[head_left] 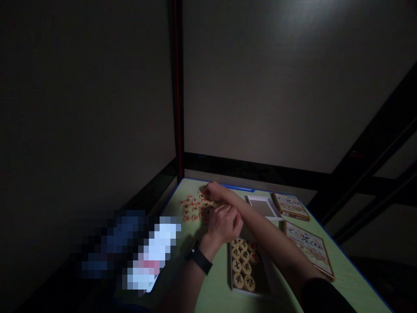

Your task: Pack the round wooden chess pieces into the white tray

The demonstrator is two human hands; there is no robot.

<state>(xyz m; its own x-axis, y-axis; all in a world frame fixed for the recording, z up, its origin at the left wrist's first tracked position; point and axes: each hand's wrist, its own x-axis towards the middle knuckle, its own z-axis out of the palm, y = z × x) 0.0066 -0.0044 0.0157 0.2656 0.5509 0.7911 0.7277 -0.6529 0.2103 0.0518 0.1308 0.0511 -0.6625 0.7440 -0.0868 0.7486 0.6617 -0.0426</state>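
Round wooden Chinese chess pieces (194, 204) with red and black characters lie loosely grouped on the far left of the table. Curled over the near right side of this group is my left hand (224, 221), a dark watch on its wrist; its fingers are bent inward and hide whatever they hold. My right hand (213, 190) reaches across beyond the left one, closed and low at the far edge of the pieces, its fingertips out of sight. Below my hands sits an open box (232, 274) with several larger pieces in rows, its right part covered by my right forearm.
An open white tray or lid (276, 217) lies at the back, beside a printed box (291, 206). Nearer on the right is another printed box or lid (309, 248). A blurred bright phone-like slab (156, 248) is at the left edge of the green table (355, 282). Walls close in behind.
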